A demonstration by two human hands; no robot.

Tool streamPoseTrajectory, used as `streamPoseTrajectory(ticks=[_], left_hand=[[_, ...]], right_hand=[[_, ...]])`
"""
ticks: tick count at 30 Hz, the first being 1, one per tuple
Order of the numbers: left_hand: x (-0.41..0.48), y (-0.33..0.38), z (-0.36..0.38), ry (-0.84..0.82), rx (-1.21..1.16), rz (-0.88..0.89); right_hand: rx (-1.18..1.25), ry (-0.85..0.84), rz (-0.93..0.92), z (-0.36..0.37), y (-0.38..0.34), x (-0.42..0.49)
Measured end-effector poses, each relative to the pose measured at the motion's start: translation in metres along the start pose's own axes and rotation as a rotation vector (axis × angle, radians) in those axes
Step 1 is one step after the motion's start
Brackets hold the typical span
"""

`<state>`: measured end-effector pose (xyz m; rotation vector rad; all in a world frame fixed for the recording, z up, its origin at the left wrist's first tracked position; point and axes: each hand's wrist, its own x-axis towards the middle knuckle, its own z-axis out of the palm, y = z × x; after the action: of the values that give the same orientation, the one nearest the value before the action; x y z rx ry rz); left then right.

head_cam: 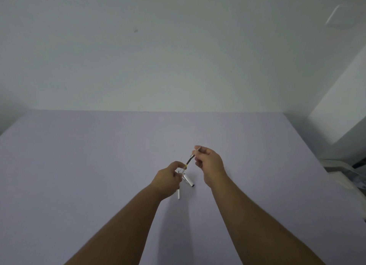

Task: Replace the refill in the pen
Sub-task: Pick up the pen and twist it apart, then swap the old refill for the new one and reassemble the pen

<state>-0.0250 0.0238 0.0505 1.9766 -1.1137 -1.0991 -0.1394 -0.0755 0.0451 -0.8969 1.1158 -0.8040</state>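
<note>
1. Both bare forearms reach forward over the lavender table (79,165)
2. Left hand (167,182) curled, fingers closed on a white pen barrel (178,194) pointing down
3. White pen cap (188,180) lies just beside it
4. Right hand (209,163) raised, fingertips pinching the dark refill (189,160), tilted towards the left hand

Above the lilac bench (79,165), the right hand (210,163) pinches a dark refill (189,161) whose lower end meets the white pen barrel (178,193) gripped by the left hand (168,180); a capped white piece (188,180) lies below.
</note>
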Motion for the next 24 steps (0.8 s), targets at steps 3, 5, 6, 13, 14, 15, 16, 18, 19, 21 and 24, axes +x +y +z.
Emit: streamPoseTrajectory(ticks=[3, 5, 6, 13, 14, 15, 16, 18, 19, 21, 24], left_hand=[[0.004, -0.007, 0.002, -0.012, -0.030, -0.040], [0.005, -0.012, 0.003, -0.009, -0.046, -0.067], [0.007, -0.016, 0.005, -0.011, -0.050, -0.080], [0.014, -0.038, 0.016, -0.028, -0.063, -0.143], [0.015, -0.041, 0.017, -0.031, -0.066, -0.150], [0.015, -0.042, 0.018, -0.032, -0.067, -0.155], [0.015, -0.044, 0.019, -0.033, -0.063, -0.159], [0.016, -0.047, 0.022, -0.034, -0.054, -0.160], [0.016, -0.047, 0.023, -0.035, -0.054, -0.161], [0.015, -0.048, 0.024, -0.040, -0.054, -0.163], [0.015, -0.049, 0.025, -0.043, -0.051, -0.163]], right_hand=[[0.022, 0.145, -0.022, -0.005, -0.002, 0.013], [-0.139, 0.147, 0.007, -0.013, 0.006, 0.018], [-0.270, 0.134, 0.038, -0.016, 0.015, 0.020], [-1.217, 0.010, -0.008, -0.033, 0.075, 0.023], [-1.237, 0.012, -0.029, -0.034, 0.078, 0.023], [-1.245, 0.014, -0.045, -0.035, 0.081, 0.023], [-1.254, 0.010, -0.062, -0.036, 0.084, 0.023], [-1.271, -0.005, -0.089, -0.037, 0.087, 0.024], [-1.276, -0.010, -0.096, -0.037, 0.088, 0.025], [-1.270, -0.012, -0.110, -0.036, 0.089, 0.025], [-1.255, -0.010, -0.119, -0.035, 0.088, 0.024]])
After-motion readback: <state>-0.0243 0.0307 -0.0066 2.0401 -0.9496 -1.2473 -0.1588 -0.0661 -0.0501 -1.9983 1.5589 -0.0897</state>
